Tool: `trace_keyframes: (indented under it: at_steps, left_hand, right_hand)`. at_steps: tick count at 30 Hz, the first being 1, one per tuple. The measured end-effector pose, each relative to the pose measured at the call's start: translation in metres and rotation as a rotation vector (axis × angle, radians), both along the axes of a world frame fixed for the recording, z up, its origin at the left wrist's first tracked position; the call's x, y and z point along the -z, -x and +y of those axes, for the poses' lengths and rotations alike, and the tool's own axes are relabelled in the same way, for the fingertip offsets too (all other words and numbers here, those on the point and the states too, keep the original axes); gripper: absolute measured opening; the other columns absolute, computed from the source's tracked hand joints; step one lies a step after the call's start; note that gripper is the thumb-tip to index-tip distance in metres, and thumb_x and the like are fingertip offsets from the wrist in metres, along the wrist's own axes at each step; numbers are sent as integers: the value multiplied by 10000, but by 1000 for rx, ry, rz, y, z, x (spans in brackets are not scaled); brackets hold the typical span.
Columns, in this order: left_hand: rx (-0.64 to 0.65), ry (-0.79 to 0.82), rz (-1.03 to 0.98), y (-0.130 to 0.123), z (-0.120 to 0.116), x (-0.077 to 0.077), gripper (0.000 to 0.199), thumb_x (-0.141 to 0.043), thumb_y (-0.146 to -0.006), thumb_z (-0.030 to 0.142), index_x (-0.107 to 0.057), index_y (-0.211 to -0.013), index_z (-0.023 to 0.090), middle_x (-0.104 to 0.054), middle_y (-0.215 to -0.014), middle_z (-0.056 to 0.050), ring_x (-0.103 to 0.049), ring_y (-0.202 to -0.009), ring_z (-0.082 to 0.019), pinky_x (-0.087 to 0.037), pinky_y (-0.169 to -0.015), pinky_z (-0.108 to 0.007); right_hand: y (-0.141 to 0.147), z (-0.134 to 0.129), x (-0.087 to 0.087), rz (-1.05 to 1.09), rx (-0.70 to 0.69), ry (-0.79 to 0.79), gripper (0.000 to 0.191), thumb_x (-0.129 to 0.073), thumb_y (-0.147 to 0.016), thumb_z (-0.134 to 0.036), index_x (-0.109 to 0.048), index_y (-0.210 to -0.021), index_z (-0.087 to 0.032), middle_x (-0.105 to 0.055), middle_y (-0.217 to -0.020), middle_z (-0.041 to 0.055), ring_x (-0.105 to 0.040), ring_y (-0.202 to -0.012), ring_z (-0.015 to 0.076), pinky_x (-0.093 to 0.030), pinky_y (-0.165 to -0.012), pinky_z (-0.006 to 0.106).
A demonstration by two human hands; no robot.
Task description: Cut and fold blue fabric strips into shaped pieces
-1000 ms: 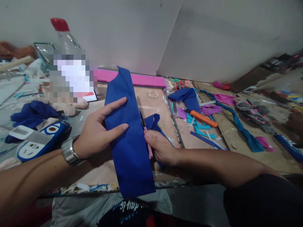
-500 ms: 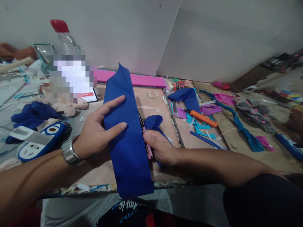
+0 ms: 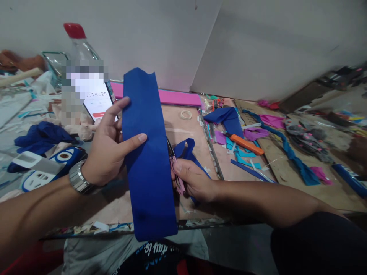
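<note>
One blue fabric strip (image 3: 149,172), long, broad and matte, is held above the table (image 3: 186,131) at the centre of the scene. Its far end is cut unevenly, with a shallow dip between raised corners; its surface is nearly flat, and its near end is seen past the table's near edge. The strip's left edge is gripped by the left hand (image 3: 110,147), partly closed, with the thumb laid on top and some fingertips hidden behind the cloth. Pink-handled scissors (image 3: 179,185) are grasped in the right hand (image 3: 196,177), its fingers curled closed around the handles, the dark blades pointed away at the strip's right edge. Whether the blades touch the cloth cannot be told. A cream ring (image 3: 185,114) is seen beyond, near a pink slab (image 3: 180,98); an orange cutter (image 3: 246,143) is pictured among scraps at right.
</note>
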State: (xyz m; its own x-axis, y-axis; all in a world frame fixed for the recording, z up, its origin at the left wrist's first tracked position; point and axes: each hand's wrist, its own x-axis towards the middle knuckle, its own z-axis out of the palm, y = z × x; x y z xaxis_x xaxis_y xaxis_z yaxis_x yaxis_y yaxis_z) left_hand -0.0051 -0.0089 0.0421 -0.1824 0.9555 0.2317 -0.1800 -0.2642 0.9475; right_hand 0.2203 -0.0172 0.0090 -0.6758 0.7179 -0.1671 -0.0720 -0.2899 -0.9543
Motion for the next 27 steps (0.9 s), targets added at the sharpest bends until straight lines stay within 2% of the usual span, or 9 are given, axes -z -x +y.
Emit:
trace_keyframes:
  at_steps: [1,3,6,9,12,16,19,25,27]
  left_hand:
    - [65,117,-48,-2,-2,-4,967,-916,-759,247,-406,-1564,409,-764,-1184,21,-749,-989,-184,-648,-842,-294]
    - [105,210,-133,-5,-5,-12,999,-932,-716,228,-413,-1550,410,-784,-1061,45,-757,-881,-184,-655,-784,-301]
    - [149,342,-142,-7,-8,-15,624,-934,-715,333,-661,-1271,251,-807,-1094,-30,-772,-877,-238,-665,-799,-359]
    - [128,414,-153,-7,-9,-11,457,-918,-725,428,-721,-1069,199,-817,-1080,-66,-779,-912,-290,-666,-845,-431]
    - [128,408,-161,-7,-9,-8,436,-898,-745,426,-731,-1077,199,-813,-1105,-65,-771,-990,-316,-654,-917,-480]
    - [126,414,-171,-7,-10,-8,538,-907,-734,372,-709,-1209,215,-788,-1229,-57,-739,-1132,-330,-623,-1015,-477]
    - [163,442,-206,-7,-11,-8,543,-889,-753,354,-702,-1243,215,-781,-1257,-60,-731,-1162,-350,-630,-1006,-485]
    - [107,485,-257,-9,-13,-6,496,-874,-762,307,-712,-1221,207,-778,-1275,-43,-688,-1266,-333,-574,-1110,-449]
    - [114,483,-264,-10,-13,-6,496,-873,-758,319,-717,-1215,209,-777,-1275,-44,-676,-1284,-347,-573,-1111,-476]
  right_hand:
    - [0,0,0,4,-10,-12,604,-617,-892,-779,-532,-740,-201,-503,-500,-67,-435,-428,82,-321,-418,197]
    - [0,0,-1,12,-31,-46,622,-598,-914,-768,-524,-678,-198,-504,-485,-50,-447,-449,90,-325,-431,203]
    - [0,1,-4,2,-40,-69,652,-580,-921,-773,-514,-620,-199,-510,-480,-36,-450,-465,97,-336,-453,215]
    - [0,0,-7,19,-72,-67,653,-581,-924,-767,-502,-609,-201,-516,-487,-36,-456,-464,99,-341,-466,224]
    - [0,0,-6,54,-108,-62,636,-581,-938,-748,-509,-628,-198,-525,-492,-34,-459,-461,96,-341,-469,225]
    - [0,0,-3,60,-103,-23,610,-593,-919,-767,-513,-693,-206,-500,-466,-62,-442,-437,97,-333,-443,224]
    - [1,-1,-3,70,-102,1,598,-612,-899,-776,-521,-743,-206,-482,-460,-84,-430,-421,93,-325,-429,221]
    - [1,0,-6,41,-106,-17,642,-616,-878,-800,-523,-665,-202,-519,-477,-55,-448,-450,92,-333,-458,230]
    - [0,0,-7,31,-106,-29,651,-613,-881,-798,-525,-641,-199,-527,-484,-46,-450,-455,92,-331,-464,232]
